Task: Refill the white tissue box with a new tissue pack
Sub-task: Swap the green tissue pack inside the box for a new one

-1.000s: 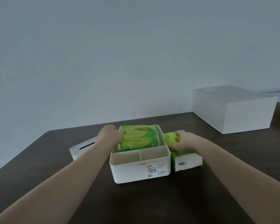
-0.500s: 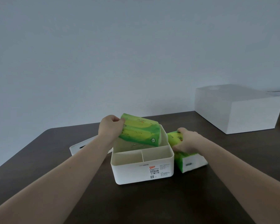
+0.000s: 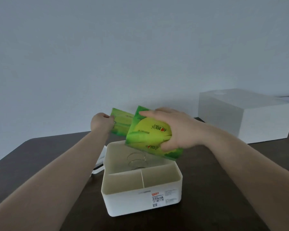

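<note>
Green tissue packs numbered two: my left hand (image 3: 101, 125) gripped one (image 3: 122, 123), my right hand (image 3: 178, 130) clutched another (image 3: 147, 139) above one white box (image 3: 140, 185).

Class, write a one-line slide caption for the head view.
Each hand holds a green pack above the open white box.

White tissue box (image 3: 141, 200): matt, smooth plastic, off-white inside, printed paper label (image 3: 158, 196) on its front wall. Coil spring (image 3: 136, 160) in the rear compartment: thin bright metal wire. Near tissue pack (image 3: 148, 137): glossy green and yellow plastic film, slightly creased. Far tissue pack (image 3: 122, 123): the same glossy film. Lid (image 3: 99, 163) beside the box: smooth white plastic. Table (image 3: 223, 189): dark wood-look top, dull sheen. Large white box (image 3: 245, 117): smooth, matt.
</note>
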The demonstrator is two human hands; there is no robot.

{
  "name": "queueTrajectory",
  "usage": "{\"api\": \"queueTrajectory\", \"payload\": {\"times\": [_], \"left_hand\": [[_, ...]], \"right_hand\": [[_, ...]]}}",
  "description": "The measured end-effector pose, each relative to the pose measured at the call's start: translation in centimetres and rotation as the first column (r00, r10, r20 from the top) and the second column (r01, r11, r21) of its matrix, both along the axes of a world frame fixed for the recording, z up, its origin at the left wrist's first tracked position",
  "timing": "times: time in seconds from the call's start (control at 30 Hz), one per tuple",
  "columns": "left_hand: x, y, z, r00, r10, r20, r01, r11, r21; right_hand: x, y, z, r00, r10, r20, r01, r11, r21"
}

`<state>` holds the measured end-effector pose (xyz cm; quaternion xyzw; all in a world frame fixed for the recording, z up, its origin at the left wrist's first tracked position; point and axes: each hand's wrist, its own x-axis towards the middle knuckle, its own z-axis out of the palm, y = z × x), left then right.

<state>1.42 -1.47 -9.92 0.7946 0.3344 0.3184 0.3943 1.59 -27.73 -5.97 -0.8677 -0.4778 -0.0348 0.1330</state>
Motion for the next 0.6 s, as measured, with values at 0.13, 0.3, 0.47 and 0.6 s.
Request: {"api": "queueTrajectory", "payload": {"times": [0.13, 0.3, 0.47, 0.6], "left_hand": [[0.5, 1.2, -2.4, 0.996, -0.012, -0.090, 0.005, 0.998, -0.069], [0.5, 3.0, -4.1, 0.990, -0.036, -0.136, 0.015, 0.989, -0.150], [1.5, 3.8, -4.9, 0.987, -0.039, -0.156, 0.011, 0.984, -0.176], [1.3, 3.5, -5.5, 0.967, -0.022, -0.255, -0.015, 0.990, -0.141]], "right_hand": [[0.1, 3.0, 0.5, 0.991, 0.130, 0.042, -0.121, 0.980, -0.160], [0.9, 5.1, -0.2, 0.974, 0.224, -0.019, -0.220, 0.933, -0.284], [1.8, 5.4, -1.3, 0.955, 0.234, -0.184, -0.278, 0.924, -0.264], [2.3, 5.2, -2.3, 0.957, 0.205, -0.205, -0.252, 0.936, -0.244]]}}
